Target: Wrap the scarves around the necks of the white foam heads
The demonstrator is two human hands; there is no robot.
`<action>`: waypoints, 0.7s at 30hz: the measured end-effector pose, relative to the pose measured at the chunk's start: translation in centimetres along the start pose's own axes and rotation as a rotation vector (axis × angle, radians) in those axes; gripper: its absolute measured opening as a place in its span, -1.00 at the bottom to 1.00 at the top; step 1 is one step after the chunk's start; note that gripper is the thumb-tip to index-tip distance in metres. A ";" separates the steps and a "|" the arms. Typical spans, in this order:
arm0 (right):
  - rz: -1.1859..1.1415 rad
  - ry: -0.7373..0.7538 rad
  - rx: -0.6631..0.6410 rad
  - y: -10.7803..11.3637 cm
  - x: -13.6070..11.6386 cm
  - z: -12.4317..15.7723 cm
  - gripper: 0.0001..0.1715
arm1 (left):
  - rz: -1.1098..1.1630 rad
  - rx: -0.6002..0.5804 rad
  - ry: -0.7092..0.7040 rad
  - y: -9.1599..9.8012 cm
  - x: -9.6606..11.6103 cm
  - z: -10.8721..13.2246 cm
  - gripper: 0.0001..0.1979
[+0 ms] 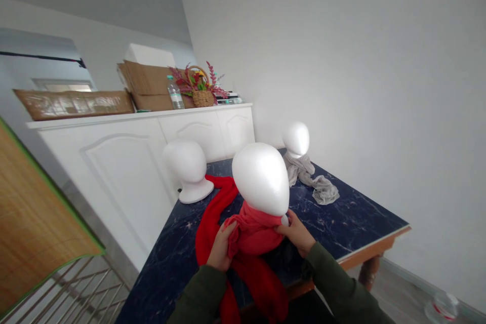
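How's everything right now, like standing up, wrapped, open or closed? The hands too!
Front white head, neck wrapped.
Left white head, upright, neck bare.
Back white head, upright, neck wrapped.
Coral scarf, wrapped, partly bunched.
Red scarf, lying loose on the table.
Gray scarf, wrapped, one end crumpled.
Left hand, pinching coral scarf.
Right hand, pinching coral scarf.
Green-capped bottle, upright, closed.
Cabinet doors, shut.

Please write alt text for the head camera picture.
A person's left hand and right hand hold a coral scarf around the neck of a white mannequin head on a dark blue table. Behind stand a bare head and another head with a grey scarf; a red scarf trails nearby.
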State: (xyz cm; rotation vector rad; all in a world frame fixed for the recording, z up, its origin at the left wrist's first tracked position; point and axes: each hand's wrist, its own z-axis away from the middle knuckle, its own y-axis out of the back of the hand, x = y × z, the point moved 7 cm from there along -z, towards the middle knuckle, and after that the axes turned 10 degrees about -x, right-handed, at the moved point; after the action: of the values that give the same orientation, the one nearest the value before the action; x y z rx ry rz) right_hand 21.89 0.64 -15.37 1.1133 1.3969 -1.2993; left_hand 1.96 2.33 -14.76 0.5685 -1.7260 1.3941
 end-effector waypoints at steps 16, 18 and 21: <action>-0.180 -0.041 0.164 3.7 1.0 0.9 -0.57 | -0.020 -0.171 0.052 -1.8 -0.7 0.6 -0.67; -0.181 0.018 0.227 5.3 0.8 1.0 -0.63 | -0.022 -0.225 0.063 -2.5 -0.8 0.7 -0.63; -0.172 0.092 0.306 7.8 0.5 1.0 -0.66 | -0.029 -0.243 0.108 -2.6 -1.1 0.6 -0.60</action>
State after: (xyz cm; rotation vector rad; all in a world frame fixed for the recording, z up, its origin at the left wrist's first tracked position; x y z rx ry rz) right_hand 29.50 0.01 -17.40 1.2904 1.4173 -1.6453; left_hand 4.41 0.82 -14.18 0.3761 -1.7603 1.1519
